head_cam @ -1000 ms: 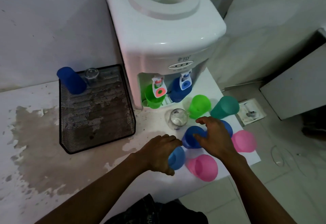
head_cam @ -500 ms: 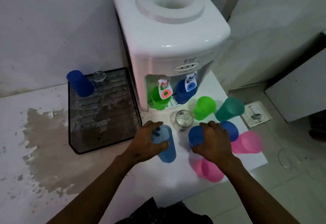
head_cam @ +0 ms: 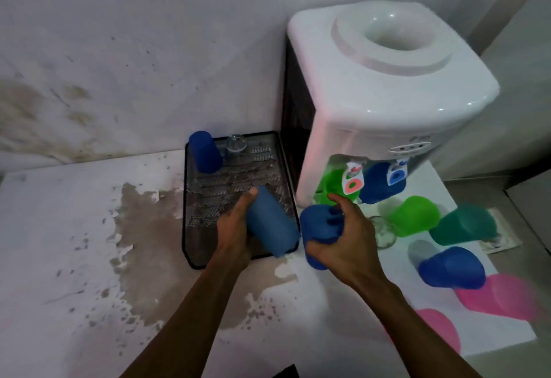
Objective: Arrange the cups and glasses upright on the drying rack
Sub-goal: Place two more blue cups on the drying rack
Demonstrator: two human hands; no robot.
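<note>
My left hand (head_cam: 234, 228) grips a light blue cup (head_cam: 272, 224), tilted, above the near right part of the black mesh drying rack (head_cam: 208, 196). My right hand (head_cam: 347, 239) holds a dark blue cup (head_cam: 317, 228) just right of the rack's edge. At the rack's far left, a dark blue cup (head_cam: 205, 151) stands mouth down beside a small clear glass (head_cam: 235, 145). On the counter to the right lie a green cup (head_cam: 414, 215), a teal cup (head_cam: 463, 227), another dark blue cup (head_cam: 451, 267) and two pink cups (head_cam: 501, 295) (head_cam: 438, 330). A clear glass (head_cam: 384, 234) is partly hidden behind my right hand.
A white water dispenser (head_cam: 387, 94) stands right of the rack, with a green cup (head_cam: 335, 184) and a blue cup (head_cam: 378, 184) under its taps. The white counter (head_cam: 74, 243) has a worn brown patch. A wall rises behind; the counter ends at the right.
Both hands have lifted their cups and moved left. The light blue cup now hangs over the rack, and the dark blue cup has left the group on the counter. The view swung left.
</note>
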